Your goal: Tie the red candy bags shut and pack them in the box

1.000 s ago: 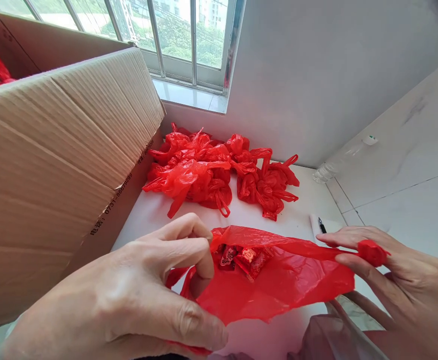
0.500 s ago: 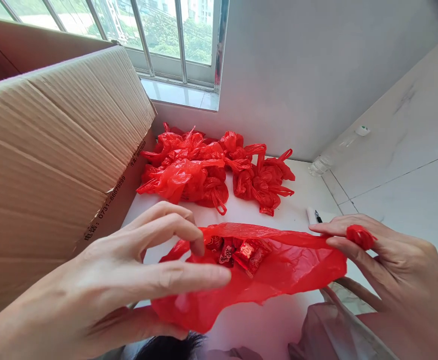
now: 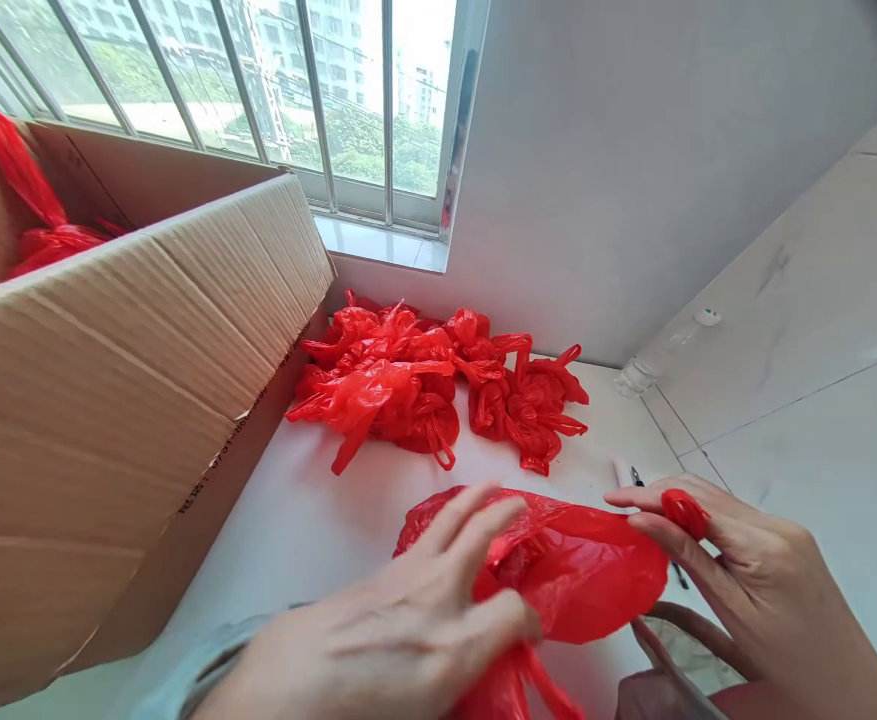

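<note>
A red plastic bag (image 3: 588, 575) lies on the white table (image 3: 318, 520) in front of me. My left hand (image 3: 408, 630) rests on its left side and pinches a gathered part of the plastic between thumb and fingers. On the right, my right hand (image 3: 738, 590) grips one bag handle, whose red end (image 3: 684, 512) sticks out between the fingers. The sweets inside the bag are hidden under the plastic.
A pile of tied red bags (image 3: 438, 385) lies further back by the wall. A large open cardboard box (image 3: 108, 400) fills the left side, with red bags (image 3: 40, 235) inside. A pen (image 3: 637, 477) lies near my right hand. A window is behind.
The open bag has been gathered shut over the sweets. My left hand moved right and down onto the bag and closed on the plastic. My right hand kept its handle.
</note>
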Demonstrator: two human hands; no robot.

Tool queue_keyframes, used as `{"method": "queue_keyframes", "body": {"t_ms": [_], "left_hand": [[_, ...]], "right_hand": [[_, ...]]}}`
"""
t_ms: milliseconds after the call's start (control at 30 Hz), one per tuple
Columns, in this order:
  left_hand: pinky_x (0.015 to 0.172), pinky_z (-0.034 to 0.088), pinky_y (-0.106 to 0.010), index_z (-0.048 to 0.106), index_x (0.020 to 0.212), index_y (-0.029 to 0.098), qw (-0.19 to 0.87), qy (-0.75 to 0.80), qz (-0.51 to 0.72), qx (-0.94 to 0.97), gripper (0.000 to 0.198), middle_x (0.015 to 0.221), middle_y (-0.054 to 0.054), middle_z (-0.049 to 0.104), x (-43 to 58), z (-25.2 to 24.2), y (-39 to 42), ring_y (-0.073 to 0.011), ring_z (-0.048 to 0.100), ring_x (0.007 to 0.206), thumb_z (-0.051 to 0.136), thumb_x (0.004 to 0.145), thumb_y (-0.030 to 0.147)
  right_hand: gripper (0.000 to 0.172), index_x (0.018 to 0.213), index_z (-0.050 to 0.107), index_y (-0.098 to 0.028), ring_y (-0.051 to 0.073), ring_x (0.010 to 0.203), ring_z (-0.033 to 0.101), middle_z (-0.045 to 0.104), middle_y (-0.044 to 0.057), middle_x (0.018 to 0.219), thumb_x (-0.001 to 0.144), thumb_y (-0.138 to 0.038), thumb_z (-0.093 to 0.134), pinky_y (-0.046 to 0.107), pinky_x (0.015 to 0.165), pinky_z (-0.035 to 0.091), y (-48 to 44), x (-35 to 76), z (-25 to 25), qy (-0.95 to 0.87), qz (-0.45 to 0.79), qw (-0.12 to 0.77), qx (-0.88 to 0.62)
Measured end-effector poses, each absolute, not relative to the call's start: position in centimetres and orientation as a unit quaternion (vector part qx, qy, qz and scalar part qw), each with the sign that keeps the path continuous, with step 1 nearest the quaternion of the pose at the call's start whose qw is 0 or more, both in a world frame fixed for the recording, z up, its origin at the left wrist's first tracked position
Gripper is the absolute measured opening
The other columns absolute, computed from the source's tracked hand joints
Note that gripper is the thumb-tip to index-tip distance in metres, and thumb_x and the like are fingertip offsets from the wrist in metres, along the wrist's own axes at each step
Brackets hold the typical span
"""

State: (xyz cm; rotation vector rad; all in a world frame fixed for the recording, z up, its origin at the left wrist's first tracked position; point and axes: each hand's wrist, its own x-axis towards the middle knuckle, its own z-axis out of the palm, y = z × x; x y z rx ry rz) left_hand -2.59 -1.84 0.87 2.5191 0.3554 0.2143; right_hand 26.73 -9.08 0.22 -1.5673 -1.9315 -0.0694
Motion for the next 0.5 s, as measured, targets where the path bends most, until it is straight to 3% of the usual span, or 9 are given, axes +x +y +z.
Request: {"method": "queue_keyframes", "body": {"t_ms": [33,67,167,233,300,367,433,500], "left_hand": [[0.114,0.04,-0.042,0.066,0.108,0.02,0.309,0.111,0.098,0.939,0.018,0.154,-0.012,0.044,-1.6,1.0,-2.4,-0.0333,0.036,0.144,0.06,0.092,0.014],[0.114,0.039,-0.039,0.065,0.099,0.02,0.355,0.092,0.115,0.923,0.011,0.143,-0.01,0.056,-0.7,1.0,-2.8,-0.0294,0.044,0.138,0.055,0.096,0.016],[0.098,0.046,-0.031,0.058,0.091,0.02,0.554,0.114,0.163,0.808,0.026,0.108,-0.008,0.069,0.5,0.9,-2.8,-0.0204,0.06,0.106,0.04,0.104,0.034],[0.071,0.046,-0.026,0.051,0.084,0.019,0.695,0.171,0.196,0.67,0.037,0.08,-0.004,0.064,0.7,0.2,-2.2,-0.0146,0.056,0.073,0.032,0.105,0.042],[0.053,0.031,-0.022,0.043,0.078,0.02,0.789,0.222,0.241,0.519,0.036,0.061,0.005,0.043,0.7,-0.6,-1.4,-0.0089,0.034,0.053,0.038,0.102,0.045],[0.052,0.025,-0.02,0.04,0.08,0.02,0.817,0.265,0.269,0.435,0.032,0.064,0.008,0.032,0.8,-1.3,-0.9,-0.0069,0.025,0.054,0.056,0.095,0.044],[0.06,0.031,-0.02,0.042,0.094,0.021,0.816,0.276,0.24,0.448,0.033,0.074,0.008,0.039,0.9,-1.7,-0.8,-0.0066,0.035,0.062,0.069,0.086,0.038],[0.072,0.04,-0.023,0.036,0.12,0.024,0.806,0.247,0.181,0.506,0.064,0.089,0.005,0.048,0.8,-1.9,-1.1,-0.0102,0.048,0.078,0.081,0.075,0.033]], "right_hand": [[0.021,0.095,0.073,-0.024,0.015,0.069,0.071,0.075,0.003,0.087,0.098,-0.036,0.056,0.023,0.062,0.058,-9.1,26.7,0.4,-0.746,-0.037,0.315,-0.586],[0.019,0.096,0.072,-0.024,0.015,0.069,0.072,0.075,0.004,0.086,0.098,-0.034,0.055,0.021,0.059,0.057,-9.2,26.7,0.5,-0.758,-0.043,0.305,-0.575],[0.017,0.105,0.07,-0.025,0.016,0.075,0.073,0.076,0.005,0.091,0.097,-0.026,0.055,0.021,0.057,0.057,-9.8,27.0,0.6,-0.772,-0.06,0.295,-0.56],[0.017,0.107,0.069,-0.026,0.016,0.075,0.073,0.077,0.004,0.094,0.097,-0.026,0.056,0.022,0.057,0.056,-10.2,27.1,0.5,-0.757,-0.067,0.316,-0.568],[0.014,0.101,0.07,-0.026,0.016,0.07,0.072,0.077,0.003,0.092,0.096,-0.03,0.057,0.023,0.056,0.056,-10.3,26.6,0.3,-0.734,-0.066,0.346,-0.58],[0.015,0.095,0.07,-0.025,0.016,0.065,0.07,0.076,0.002,0.084,0.096,-0.035,0.058,0.024,0.057,0.056,-10.1,25.4,0.3,-0.727,-0.045,0.361,-0.583],[0.016,0.092,0.069,-0.025,0.016,0.061,0.07,0.075,0.001,0.078,0.095,-0.037,0.059,0.024,0.058,0.056,-9.7,23.4,0.5,-0.726,-0.034,0.382,-0.571],[0.014,0.093,0.069,-0.026,0.014,0.059,0.07,0.074,-0.002,0.076,0.095,-0.037,0.059,0.021,0.057,0.055,-9.1,21.0,0.9,-0.736,-0.03,0.405,-0.542]]}}
